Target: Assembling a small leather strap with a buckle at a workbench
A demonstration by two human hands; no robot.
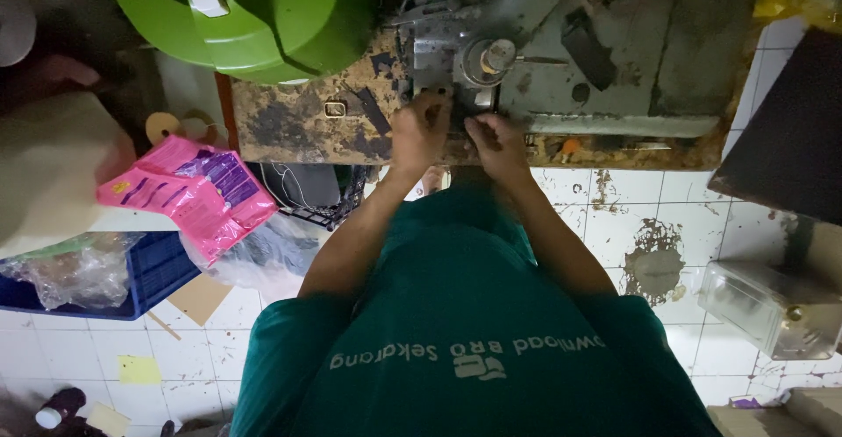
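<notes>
Pressing down at the bench's near edge, the left hand and right hand are working under the grey metal machine. Both grips are curling shut, but I cannot tell on what. Work looks midway. The bench top is looking rough, brown and peeling; the machine is looking hard and scratched.

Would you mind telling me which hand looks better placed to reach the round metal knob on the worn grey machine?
Probably the right hand: it lies almost directly below the round metal knob on the worn grey machine. The left hand sits further to the side, by the machine's left edge.
</notes>
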